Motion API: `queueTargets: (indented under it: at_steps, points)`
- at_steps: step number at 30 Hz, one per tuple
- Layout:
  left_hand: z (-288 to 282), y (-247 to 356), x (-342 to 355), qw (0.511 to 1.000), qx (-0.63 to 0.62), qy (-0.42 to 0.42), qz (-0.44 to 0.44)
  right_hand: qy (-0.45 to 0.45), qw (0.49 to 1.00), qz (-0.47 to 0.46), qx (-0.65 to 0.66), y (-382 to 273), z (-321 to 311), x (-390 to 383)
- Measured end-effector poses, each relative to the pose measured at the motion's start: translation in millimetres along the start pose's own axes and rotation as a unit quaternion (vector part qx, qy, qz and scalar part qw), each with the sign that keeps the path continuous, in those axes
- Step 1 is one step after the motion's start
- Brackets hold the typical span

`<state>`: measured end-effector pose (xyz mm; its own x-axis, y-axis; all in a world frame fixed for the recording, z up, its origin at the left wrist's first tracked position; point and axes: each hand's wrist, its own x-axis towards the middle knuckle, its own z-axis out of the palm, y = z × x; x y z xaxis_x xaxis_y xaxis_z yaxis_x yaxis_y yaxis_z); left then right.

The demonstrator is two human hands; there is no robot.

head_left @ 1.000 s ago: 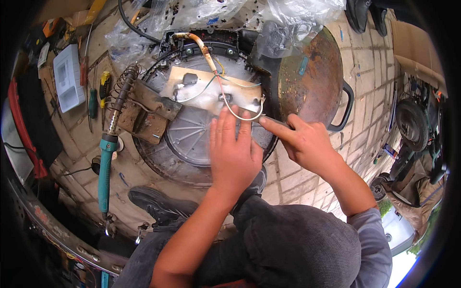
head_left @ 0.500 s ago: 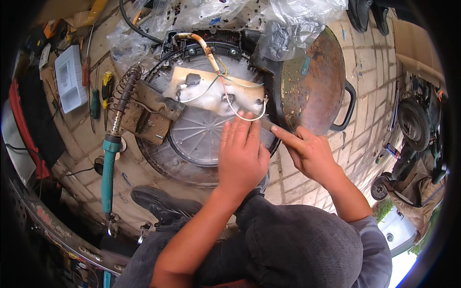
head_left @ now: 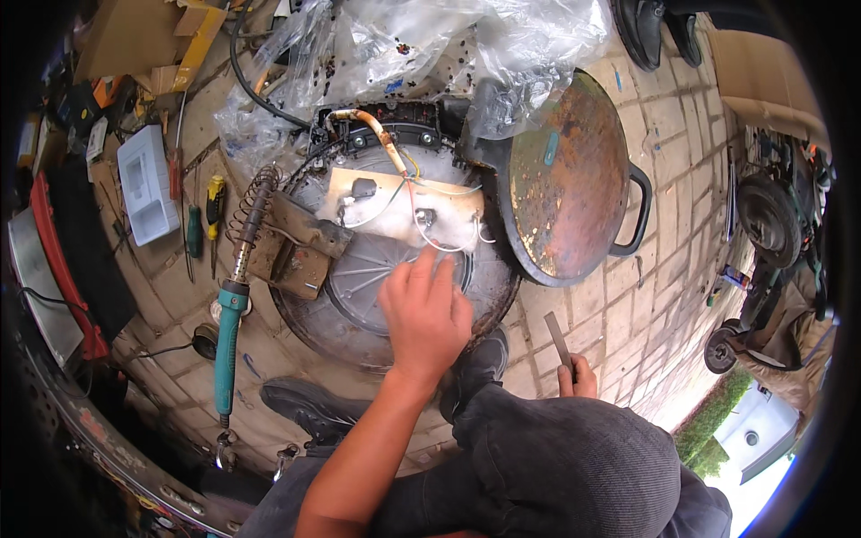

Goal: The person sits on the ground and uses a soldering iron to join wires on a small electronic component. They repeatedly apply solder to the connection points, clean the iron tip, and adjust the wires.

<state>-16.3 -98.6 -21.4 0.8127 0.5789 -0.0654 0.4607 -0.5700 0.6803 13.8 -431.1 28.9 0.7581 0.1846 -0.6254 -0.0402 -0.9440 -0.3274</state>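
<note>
My left hand (head_left: 423,309) is over the round grey appliance body (head_left: 368,264), fingers stretched out and slightly apart. Its fingertips are beside a thin white wire (head_left: 439,244); I cannot tell whether they touch it. Above them lies a scorched tan sheet (head_left: 359,184) with white fluffy padding (head_left: 390,218), and several thin wires run over it from a browned, sleeved cable (head_left: 381,136). Low on the right, partly hidden by my cap, my right hand (head_left: 581,377) grips a flat metal strip (head_left: 557,337) that points up and left.
A rusty round lid (head_left: 574,184) with a black handle stands right of the body. On the left are a teal-handled soldering iron (head_left: 229,336) in a coil stand, a metal box (head_left: 300,269), screwdrivers (head_left: 214,202) and a pale blue tray (head_left: 146,184). Clear plastic sheeting (head_left: 448,45) lies beyond.
My right hand has drawn back from the appliance toward my body, holding the metal strip. My left hand has shifted slightly down and left, off the padding. The whole view has shifted a little.
</note>
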Motion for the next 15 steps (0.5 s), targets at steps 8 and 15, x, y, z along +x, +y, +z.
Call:
queueTargets:
  at_steps: [8, 15]
  points:
    - [-8, -6, 10, 0.998, 0.037, -0.011, 0.040, 0.057, 0.988, -0.094, -0.108, 65, 35, -4]
    - [-18, 16, -12, 0.959, -0.265, 0.033, -0.090, -0.125, 0.954, -0.257, 0.085, -109, -17, 70]
